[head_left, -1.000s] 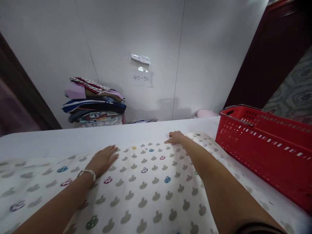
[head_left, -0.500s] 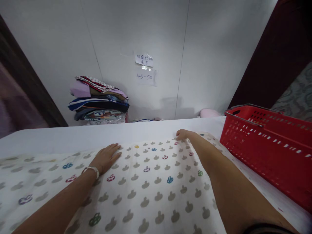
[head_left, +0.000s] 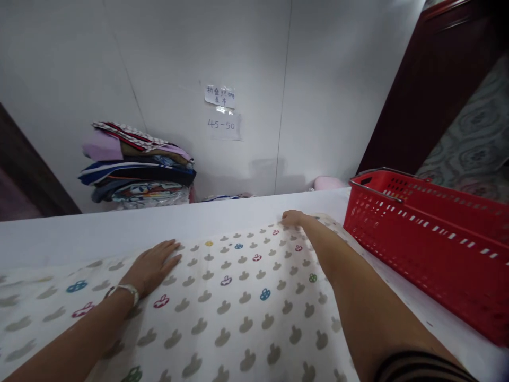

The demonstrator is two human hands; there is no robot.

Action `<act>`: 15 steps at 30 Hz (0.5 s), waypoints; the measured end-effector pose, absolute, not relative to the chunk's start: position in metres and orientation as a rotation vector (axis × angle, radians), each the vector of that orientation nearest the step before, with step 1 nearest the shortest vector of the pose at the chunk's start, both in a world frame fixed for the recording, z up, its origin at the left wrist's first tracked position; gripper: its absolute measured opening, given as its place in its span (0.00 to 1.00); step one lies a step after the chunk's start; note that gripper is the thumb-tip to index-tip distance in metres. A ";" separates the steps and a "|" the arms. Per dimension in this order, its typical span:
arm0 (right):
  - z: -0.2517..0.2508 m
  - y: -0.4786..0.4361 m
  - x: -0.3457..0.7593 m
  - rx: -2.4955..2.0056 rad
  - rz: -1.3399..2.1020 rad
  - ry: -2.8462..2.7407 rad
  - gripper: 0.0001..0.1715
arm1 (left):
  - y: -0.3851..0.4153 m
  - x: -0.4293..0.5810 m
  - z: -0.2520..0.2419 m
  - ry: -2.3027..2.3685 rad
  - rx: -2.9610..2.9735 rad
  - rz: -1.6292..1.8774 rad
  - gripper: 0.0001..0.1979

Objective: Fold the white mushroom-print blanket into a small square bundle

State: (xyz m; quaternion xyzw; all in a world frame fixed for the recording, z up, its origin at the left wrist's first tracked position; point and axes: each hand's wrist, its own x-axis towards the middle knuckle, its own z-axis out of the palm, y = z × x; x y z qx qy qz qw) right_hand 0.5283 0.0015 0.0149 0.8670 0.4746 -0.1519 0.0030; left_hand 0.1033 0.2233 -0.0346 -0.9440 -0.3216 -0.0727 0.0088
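A white cloth (head_left: 238, 313) printed with small grey and coloured shapes lies spread over a white table (head_left: 119, 228). My left hand (head_left: 153, 265), with a bracelet at the wrist, rests flat on the cloth near its far edge, fingers stretched out. My right hand (head_left: 293, 218) reaches to the cloth's far right corner, its fingers curled down onto the fabric edge; whether they pinch the cloth is unclear.
A red plastic basket (head_left: 429, 249) with a metal handle stands on the table at the right, close to my right arm. Beyond the table, a stack of folded fabrics (head_left: 135, 167) sits against the white wall under paper labels (head_left: 220, 111). A dark wooden door is at the far right.
My right hand has slid slightly along the cloth's far edge towards the corner. The left hand stays flat on the cloth. The view has shifted a little.
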 end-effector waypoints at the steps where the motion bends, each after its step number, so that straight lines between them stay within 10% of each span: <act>1: 0.016 -0.003 0.532 2.717 -0.459 1.468 0.19 | 0.224 0.103 -0.035 -1.001 -2.951 -0.237 0.31; 15: -0.016 -0.043 0.542 2.845 0.310 1.375 0.18 | 0.226 0.103 -0.036 -0.992 -2.929 -0.288 0.29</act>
